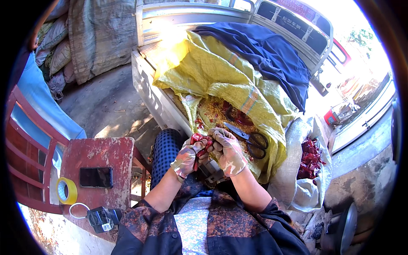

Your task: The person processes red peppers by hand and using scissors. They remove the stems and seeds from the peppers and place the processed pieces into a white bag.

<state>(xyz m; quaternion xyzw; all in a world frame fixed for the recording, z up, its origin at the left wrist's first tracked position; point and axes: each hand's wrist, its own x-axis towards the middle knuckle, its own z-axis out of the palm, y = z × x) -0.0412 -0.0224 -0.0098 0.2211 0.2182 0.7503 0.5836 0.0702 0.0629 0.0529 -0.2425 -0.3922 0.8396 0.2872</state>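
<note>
Both hands wear patterned fabric gloves and meet in front of my body over the edge of a cart bed. My left hand (190, 156) is closed around dark red dried chili peppers (198, 139). Beside it, the bent fingers of my right hand (228, 149) pinch at the same peppers; what lies between those fingertips is hidden. Scissors (247, 137) with black handles lie just right of my right hand, on a yellow woven sack (223, 79). Loose yellow seeds (212, 111) and red pepper scraps are spread over the sack.
A white woven sack (287, 165) holding red dried peppers stands at the right. At the left, a worn red wooden stool (98, 149) bears a phone (96, 177), a roll of yellow tape (66, 190) and a small black device (102, 218). Dark blue cloth (258, 44) covers the cart's far part.
</note>
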